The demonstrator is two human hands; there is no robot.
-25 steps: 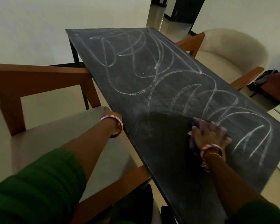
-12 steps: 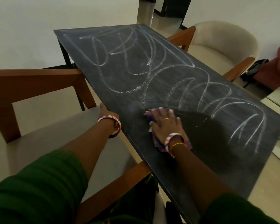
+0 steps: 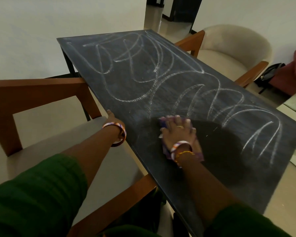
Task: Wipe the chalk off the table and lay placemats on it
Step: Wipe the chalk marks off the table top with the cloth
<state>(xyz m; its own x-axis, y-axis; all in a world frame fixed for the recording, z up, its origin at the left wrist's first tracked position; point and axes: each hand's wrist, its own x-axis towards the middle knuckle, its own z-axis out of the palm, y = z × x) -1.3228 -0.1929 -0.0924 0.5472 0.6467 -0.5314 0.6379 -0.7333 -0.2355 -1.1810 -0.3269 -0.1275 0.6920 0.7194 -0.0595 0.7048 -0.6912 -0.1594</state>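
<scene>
Head view shows your right hand (image 3: 177,132) with its fingers (image 3: 178,119) spread flat, pressing a purple cloth (image 3: 197,152) down on the dark worktop (image 3: 161,74). A second ago that hand and cloth sat further toward the right end of the worktop; since then they have swept left across the near half, and now sit at much the same spot as half a second ago. A darker, clean patch lies just right of the cloth, which suggests the wiping is working but only a small share is done.

Your left hand (image 3: 112,117) rests at the near long edge of the worktop, as it did a second ago. Whether its fingers are curled over the edge or lying straight cannot be told.

White chalk scribbles (image 3: 161,71) cover the far end and the right side of the worktop, so most wiping remains. No placemats are visible.

Around the worktop, a wooden-framed chair (image 3: 41,94) stands just beside your left arm, and a cream armchair (image 3: 229,48) stands across on the far right. Pale walls surround you, with a dark doorway (image 3: 181,11) beyond.
</scene>
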